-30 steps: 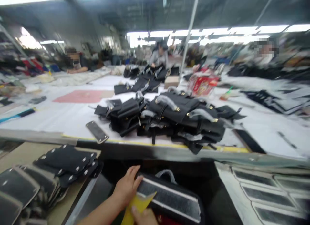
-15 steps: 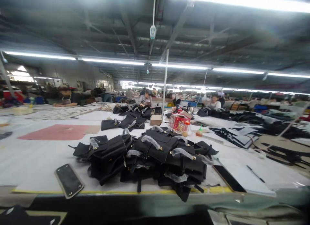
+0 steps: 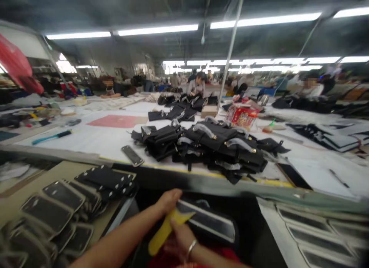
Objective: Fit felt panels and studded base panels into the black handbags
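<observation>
1. Yellow material is forming a thin, pointed yellow piece, which the right hand is holding pinched between thumb and fingers at the left end of a black piece with white strips along its long edges.
2. At that same end, the left hand is bending its fingers; blur is hiding the tips, so I cannot tell whether they are gripping the black piece, the yellow piece or both.
3. Below the near edge of the white table, the black piece is slanting down toward the right, between dark panels on the left and pale-framed panels on the right.
4. The step in hand seems to be working the yellow piece at the strips' left end; whether it is pressing or lifting, I cannot tell.
5. The next move is probably calling for a steady left hand while the right is guiding the yellow piece.
6. Half a second ago neither hand was showing; now both are. Against one second ago, the yellow piece is showing more of its length, a wrist band is appearing, and the clear-wrapped handle is showing less.
</observation>
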